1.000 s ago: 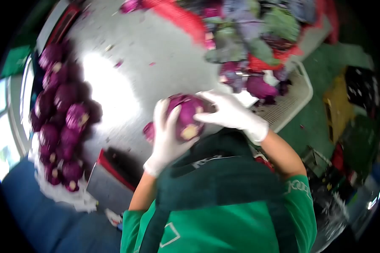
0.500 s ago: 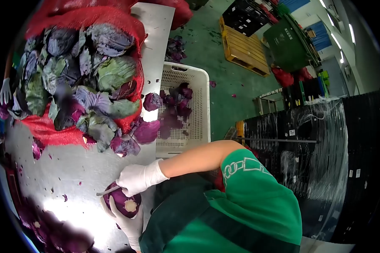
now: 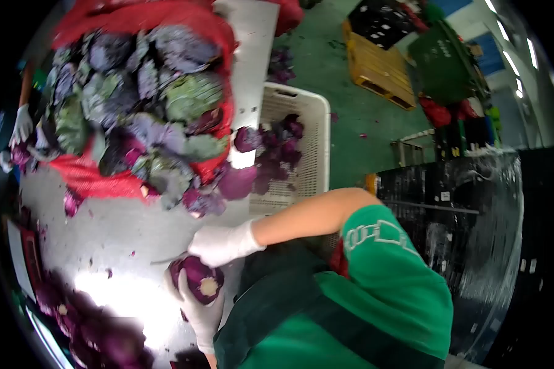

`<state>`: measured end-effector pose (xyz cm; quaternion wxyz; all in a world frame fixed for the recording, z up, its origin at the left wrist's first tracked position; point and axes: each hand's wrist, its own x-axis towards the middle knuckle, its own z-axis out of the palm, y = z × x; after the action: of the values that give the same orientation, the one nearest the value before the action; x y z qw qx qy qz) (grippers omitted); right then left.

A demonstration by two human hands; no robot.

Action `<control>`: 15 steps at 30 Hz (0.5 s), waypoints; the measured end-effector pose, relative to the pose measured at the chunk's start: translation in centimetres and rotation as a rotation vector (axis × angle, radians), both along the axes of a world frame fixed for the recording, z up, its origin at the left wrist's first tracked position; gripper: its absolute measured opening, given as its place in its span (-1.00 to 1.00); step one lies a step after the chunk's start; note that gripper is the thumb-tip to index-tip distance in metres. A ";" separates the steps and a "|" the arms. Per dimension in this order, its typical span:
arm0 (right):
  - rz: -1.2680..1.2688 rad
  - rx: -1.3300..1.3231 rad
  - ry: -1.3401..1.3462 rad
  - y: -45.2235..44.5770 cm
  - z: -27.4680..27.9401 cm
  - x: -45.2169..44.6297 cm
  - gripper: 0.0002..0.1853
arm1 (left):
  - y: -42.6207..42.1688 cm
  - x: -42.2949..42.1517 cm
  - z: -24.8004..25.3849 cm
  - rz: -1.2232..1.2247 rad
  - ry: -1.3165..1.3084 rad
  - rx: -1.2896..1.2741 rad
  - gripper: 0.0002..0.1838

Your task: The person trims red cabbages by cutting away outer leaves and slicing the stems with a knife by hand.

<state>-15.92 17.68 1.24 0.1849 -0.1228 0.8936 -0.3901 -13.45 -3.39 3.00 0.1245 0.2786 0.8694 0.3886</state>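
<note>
Holding a round purple cabbage [image 3: 194,275] at the bare grey metal table [image 3: 135,227], just left of a dark green apron [image 3: 277,295]. Cupping its near left side with the white-gloved left hand [image 3: 196,309], fingers spread wide around the curve, pale round stem end turned toward the near right. Gripping a thin grey metal blade [image 3: 168,262] in the white-gloved right hand [image 3: 221,244] at the cabbage's far side, fingers folded narrowly, blade pointing left. Cannot tell, through the blur, about contact between blade and cabbage.

Facing a heap of dull purple and green leafy cabbages [image 3: 194,97] at the far left, bunched in an open red mesh sack [image 3: 95,179]. Showing at the far left edge another person's white-gloved hand [image 3: 23,126], beside the heap. Having a blurred cluster of smooth purple cabbages [image 3: 120,344] at the near left, by bright glare. Standing near a white perforated plastic basket [image 3: 319,132] right of the table, with loose purple leaves [image 3: 284,150] inside. Having a yellow pallet [image 3: 381,72] and a dark green bin [image 3: 443,64] at the far right.
</note>
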 end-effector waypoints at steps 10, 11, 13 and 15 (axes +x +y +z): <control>-0.153 0.252 0.146 2.6 -3.2 -3.6 -0.82 | -1.4 0.8 -1.0 0.115 0.020 0.075 0.03; -0.337 0.186 0.123 3.8 -4.9 -5.2 -0.79 | -2.0 1.3 -1.5 0.116 0.039 0.091 0.05; -0.377 0.100 0.042 4.4 -2.3 -7.2 -0.63 | -3.1 2.0 -2.0 0.147 0.055 0.099 0.06; -0.284 0.256 0.426 3.2 0.2 -6.3 -0.44 | -4.2 2.8 -2.3 0.190 0.027 0.107 0.05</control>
<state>-22.26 20.87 1.48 -0.0495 -0.0511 0.9625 -0.2616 -10.67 -7.55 0.71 0.0604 0.2063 0.8716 0.4406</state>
